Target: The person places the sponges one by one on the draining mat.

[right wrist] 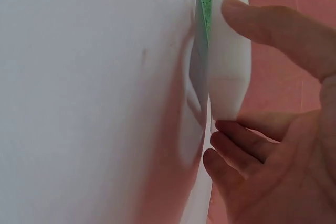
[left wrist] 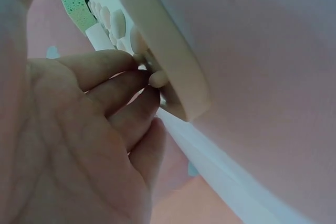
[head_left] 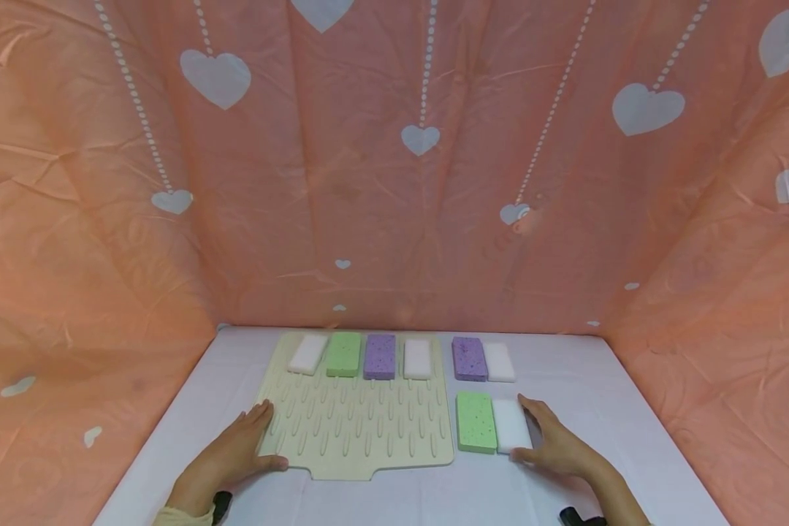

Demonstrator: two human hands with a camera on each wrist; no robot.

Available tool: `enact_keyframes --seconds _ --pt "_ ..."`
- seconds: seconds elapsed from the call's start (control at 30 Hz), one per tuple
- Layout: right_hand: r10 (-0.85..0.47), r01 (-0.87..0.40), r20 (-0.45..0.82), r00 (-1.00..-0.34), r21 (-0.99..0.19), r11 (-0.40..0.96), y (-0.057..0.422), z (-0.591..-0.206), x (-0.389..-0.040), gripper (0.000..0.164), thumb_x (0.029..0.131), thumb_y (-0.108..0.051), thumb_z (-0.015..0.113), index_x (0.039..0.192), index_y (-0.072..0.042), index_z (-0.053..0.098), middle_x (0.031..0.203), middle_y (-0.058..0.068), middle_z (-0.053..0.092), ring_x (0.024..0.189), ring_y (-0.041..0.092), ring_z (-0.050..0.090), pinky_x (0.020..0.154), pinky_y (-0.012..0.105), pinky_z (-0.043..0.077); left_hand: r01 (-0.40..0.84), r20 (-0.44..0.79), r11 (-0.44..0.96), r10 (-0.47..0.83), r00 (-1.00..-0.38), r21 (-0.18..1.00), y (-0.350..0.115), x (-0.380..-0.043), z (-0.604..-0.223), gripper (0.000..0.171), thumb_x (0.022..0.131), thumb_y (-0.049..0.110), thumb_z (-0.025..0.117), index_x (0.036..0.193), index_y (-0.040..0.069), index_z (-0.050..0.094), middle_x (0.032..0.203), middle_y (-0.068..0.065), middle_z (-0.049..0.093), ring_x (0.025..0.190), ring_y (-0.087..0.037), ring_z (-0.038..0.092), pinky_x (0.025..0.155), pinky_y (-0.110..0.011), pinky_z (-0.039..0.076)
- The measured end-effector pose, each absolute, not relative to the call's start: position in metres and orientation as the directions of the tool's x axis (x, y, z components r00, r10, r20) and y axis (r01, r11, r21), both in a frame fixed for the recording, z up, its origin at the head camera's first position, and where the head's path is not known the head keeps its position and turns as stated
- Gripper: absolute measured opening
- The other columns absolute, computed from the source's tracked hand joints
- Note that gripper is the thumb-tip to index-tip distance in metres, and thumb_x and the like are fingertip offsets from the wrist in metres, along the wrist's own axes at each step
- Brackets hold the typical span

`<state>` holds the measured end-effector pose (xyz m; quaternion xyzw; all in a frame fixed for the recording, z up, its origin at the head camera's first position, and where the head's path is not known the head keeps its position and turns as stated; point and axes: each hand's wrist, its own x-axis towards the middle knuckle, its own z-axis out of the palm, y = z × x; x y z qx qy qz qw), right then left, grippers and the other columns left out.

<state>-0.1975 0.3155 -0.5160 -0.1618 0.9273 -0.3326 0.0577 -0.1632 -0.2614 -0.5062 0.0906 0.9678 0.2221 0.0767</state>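
Note:
My left hand point(head_left: 233, 447) rests at the left edge of a cream drying mat point(head_left: 342, 471), with the thumb by its front left corner. In the left wrist view the fingertips point(left wrist: 126, 61) touch the mat's ridged face beside its thick rim. My right hand point(head_left: 561, 447) holds a white sponge point(head_left: 511, 424) between thumb and fingers, at the right of the mat. The right wrist view has the thumb point(right wrist: 241, 17) on the white block's face and the other fingers at its lower end. A green sponge point(head_left: 476, 421) lies right beside this white one.
Along the mat's back edge lie a white sponge point(head_left: 307, 354), a green one point(head_left: 344, 354), a purple one point(head_left: 380, 357) and another white one point(head_left: 417, 359). Right of the mat, a purple sponge point(head_left: 470, 359) adjoins a white one point(head_left: 500, 362). Orange heart-patterned cloth point(head_left: 394, 219) walls the table.

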Motion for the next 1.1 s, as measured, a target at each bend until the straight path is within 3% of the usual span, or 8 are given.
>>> enact_keyframes --seconds 0.27,0.77,1.1 --pt "-0.28 -0.265 0.08 -0.957 -0.633 0.727 0.314 -0.513 -0.198 0.109 0.085 -0.034 0.093 0.163 0.009 0.03 0.157 0.037 0.038 0.145 0.058 0.041 0.117 0.073 0.036 0.162 -0.088 0.864 0.23 -0.969 0.476 -0.265 -0.162 -0.509 0.123 0.077 0.053 0.092 0.156 -0.021 0.034 0.165 -0.041 0.03 0.156 -0.058 0.024 0.123 -0.069 0.029" --pt "-0.299 -0.333 0.163 -0.94 -0.626 0.705 0.288 -0.509 -0.205 0.106 0.083 -0.035 0.094 0.159 0.011 0.037 0.153 0.034 0.046 0.142 0.055 0.046 0.113 0.072 0.041 0.168 -0.081 0.868 0.231 -0.97 0.468 -0.27 -0.161 -0.509 0.119 0.079 0.055 0.09 0.158 -0.016 0.036 0.165 -0.037 0.034 0.153 -0.057 0.033 0.12 -0.067 0.035" --pt "-0.328 -0.318 0.112 -0.938 -0.656 0.685 0.259 -0.509 -0.211 0.107 0.084 -0.037 0.093 0.161 0.009 0.036 0.159 0.034 0.041 0.149 0.057 0.037 0.116 0.075 0.035 0.181 -0.072 0.876 0.236 -0.969 0.448 -0.269 -0.16 -0.511 0.117 0.08 0.055 0.089 0.157 -0.016 0.038 0.164 -0.037 0.037 0.151 -0.056 0.036 0.119 -0.066 0.037"
